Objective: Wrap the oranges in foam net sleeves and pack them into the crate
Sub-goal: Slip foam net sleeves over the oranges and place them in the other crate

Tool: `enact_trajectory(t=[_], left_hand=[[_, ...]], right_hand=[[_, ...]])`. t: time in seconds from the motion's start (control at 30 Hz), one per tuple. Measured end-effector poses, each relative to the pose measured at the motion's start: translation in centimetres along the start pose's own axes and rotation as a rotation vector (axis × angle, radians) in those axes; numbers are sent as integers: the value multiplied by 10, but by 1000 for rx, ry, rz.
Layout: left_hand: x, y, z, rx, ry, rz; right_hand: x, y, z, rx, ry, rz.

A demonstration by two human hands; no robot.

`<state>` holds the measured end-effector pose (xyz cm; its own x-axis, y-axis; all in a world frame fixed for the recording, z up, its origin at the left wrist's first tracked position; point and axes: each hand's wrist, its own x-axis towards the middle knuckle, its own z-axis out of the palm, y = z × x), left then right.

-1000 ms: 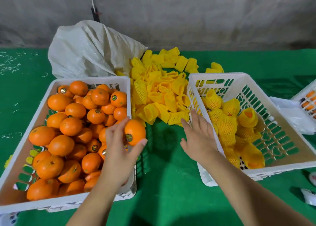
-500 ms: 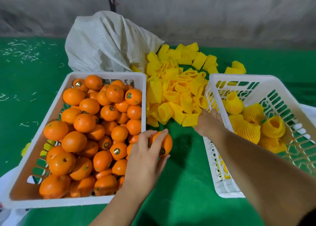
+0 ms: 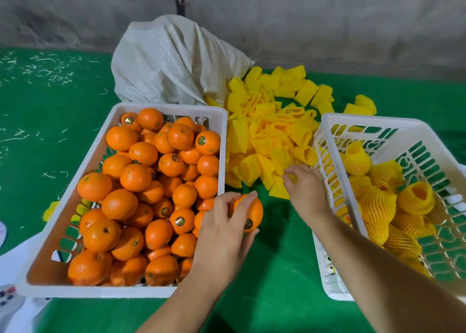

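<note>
My left hand (image 3: 222,229) grips a bare orange (image 3: 249,213) with a sticker, over the green surface between the two crates. My right hand (image 3: 303,187) is at the near edge of the pile of yellow foam net sleeves (image 3: 267,136), fingers curled on one sleeve (image 3: 280,187). The left white crate (image 3: 223,136) is heaped with several bare oranges (image 3: 136,177). The right white crate (image 3: 327,141) holds several oranges wrapped in yellow sleeves (image 3: 378,201).
A crumpled white woven sack (image 3: 174,60) lies behind the left crate. A grey wall runs along the back. White scraps litter the green surface (image 3: 37,70) at far left. White items sit at the bottom left corner (image 3: 10,295).
My left hand carried the orange out of the left crate toward the middle. My right hand moved from the right crate's rim to the sleeve pile and closed on a sleeve.
</note>
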<state>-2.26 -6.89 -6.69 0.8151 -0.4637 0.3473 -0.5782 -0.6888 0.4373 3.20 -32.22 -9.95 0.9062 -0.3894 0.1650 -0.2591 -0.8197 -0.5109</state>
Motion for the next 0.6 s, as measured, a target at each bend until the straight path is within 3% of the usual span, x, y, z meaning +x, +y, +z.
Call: enact_trajectory(t=[0.07,0.17,0.37,0.43,0.53,0.6], left_hand=[[1,0,-2,-52,-7,-17],[-1,0,-8,-275,-23,-96],[-1,3,-33,-953,64,-353],[-5,6,-42,-1171,62,-399],[-15,11,-49,-1314,92,-492],[-20,14,-48,-1357,107,-507]], right_hand=[[-22,-17,-3,324,115,63],[-58,-53,-19,840,83,271],[-125,-98,-45,1295,-306,382],[-137,-105,-46,1462,-363,393],[-147,-113,-45,1475,-352,332],[-154,-119,-43,1201,-251,202]])
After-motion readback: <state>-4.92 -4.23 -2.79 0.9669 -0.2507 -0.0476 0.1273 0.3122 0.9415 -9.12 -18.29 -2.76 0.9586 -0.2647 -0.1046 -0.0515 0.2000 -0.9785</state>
